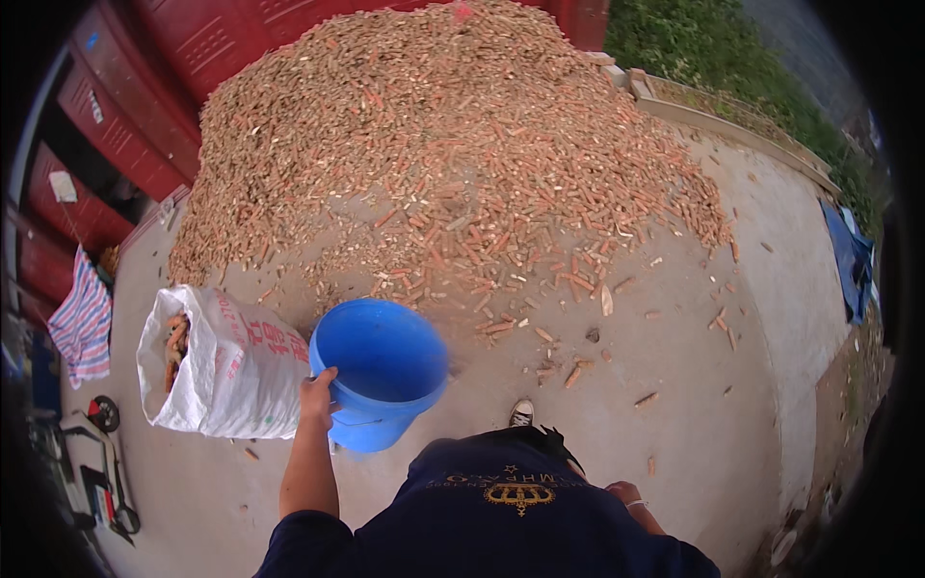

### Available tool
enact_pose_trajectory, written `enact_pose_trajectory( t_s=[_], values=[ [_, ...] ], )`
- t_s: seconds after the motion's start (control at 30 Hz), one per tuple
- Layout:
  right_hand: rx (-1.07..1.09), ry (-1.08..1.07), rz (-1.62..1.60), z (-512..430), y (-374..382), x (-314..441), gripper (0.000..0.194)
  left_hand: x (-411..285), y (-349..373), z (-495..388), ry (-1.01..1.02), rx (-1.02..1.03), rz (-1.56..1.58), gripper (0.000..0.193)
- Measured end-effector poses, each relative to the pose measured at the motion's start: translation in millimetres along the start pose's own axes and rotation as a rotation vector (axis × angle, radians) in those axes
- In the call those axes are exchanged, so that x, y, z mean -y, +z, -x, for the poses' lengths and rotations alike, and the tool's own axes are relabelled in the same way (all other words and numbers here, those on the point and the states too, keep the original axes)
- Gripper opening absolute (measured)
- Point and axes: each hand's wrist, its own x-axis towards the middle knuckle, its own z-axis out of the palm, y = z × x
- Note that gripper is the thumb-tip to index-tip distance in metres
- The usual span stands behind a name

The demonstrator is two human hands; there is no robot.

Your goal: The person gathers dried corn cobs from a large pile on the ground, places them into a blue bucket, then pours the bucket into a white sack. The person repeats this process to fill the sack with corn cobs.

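My left hand grips the rim of a blue plastic bucket, whose mouth tilts up towards me. No contents show inside it. Beside the bucket, on its left, a white woven sack with red printing holds some corn cobs, visible at its open mouth. A large heap of bare corn cobs spreads over the concrete in front of me. Low by my right side is my right hand, with a band at the wrist; its fingers are mostly hidden behind my body.
Loose cobs lie scattered on the concrete floor. Red metal doors stand behind the heap and at the left. A striped cloth and a scooter are at far left. On the right are a low wall and a blue tarp.
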Motion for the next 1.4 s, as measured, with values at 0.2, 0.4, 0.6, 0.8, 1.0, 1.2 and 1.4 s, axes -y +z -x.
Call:
enact_pose_trajectory(
  t_s=[0.2,0.4,0.6,0.8,1.0,1.2,1.4],
  values=[
    [0.266,-0.318,-0.139,0,16,163,0.022,-8,58,36,0.057,0.073,0.085,0.053],
    [0.745,-0.433,-0.286,43,92,254,0.055,-28,102,64,0.096,0.265,0.131,0.049],
    [0.676,-0.343,-0.334,42,100,268,0.05,-35,137,78,0.207,0.468,0.078,0.043],
    [0.644,-0.251,-0.468,-15,76,236,0.046,-46,167,94,0.329,0.605,-0.304,0.064],
    [0.365,-0.267,-0.636,-40,27,215,0.048,-39,206,83,0.701,0.539,-0.637,0.054],
    [0.045,-0.239,-0.9,-65,-28,192,0.043,35,174,30,0.47,0.633,-1.237,0.045],
    [-0.206,-0.136,-1.084,-89,-72,169,0.034,145,154,10,0.165,1.247,-1.445,0.051]
  ],
)
